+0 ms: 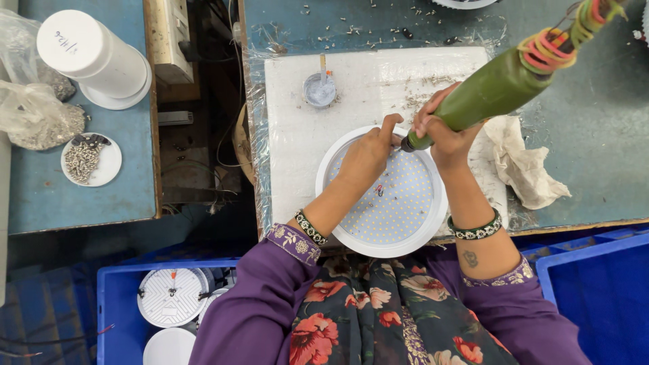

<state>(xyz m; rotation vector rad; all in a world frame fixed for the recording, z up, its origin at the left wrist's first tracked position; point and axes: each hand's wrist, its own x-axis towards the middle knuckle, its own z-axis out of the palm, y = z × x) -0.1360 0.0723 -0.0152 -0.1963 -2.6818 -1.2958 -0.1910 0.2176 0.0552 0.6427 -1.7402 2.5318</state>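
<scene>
Two hands on round LED panel

Round white LED panel (399,203) lies on white board (291,135). L hand (368,155) rests on panel's upper edge, fingers curled, thumb up by driver tip. R hand (443,132) fingers wrapped tight around green electric screwdriver (493,91), tip at panel's upper rim. Small paste cup (320,90) sits above-left of panel; crumpled rag (524,165) to its right.

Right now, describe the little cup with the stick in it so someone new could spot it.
Find the white board wrapped in clear plastic on the blue-green bench. Near its top edge, above the round white lamp disc, sits a small grey cup. Only it holds pale paste and an upright wooden stick.
</scene>
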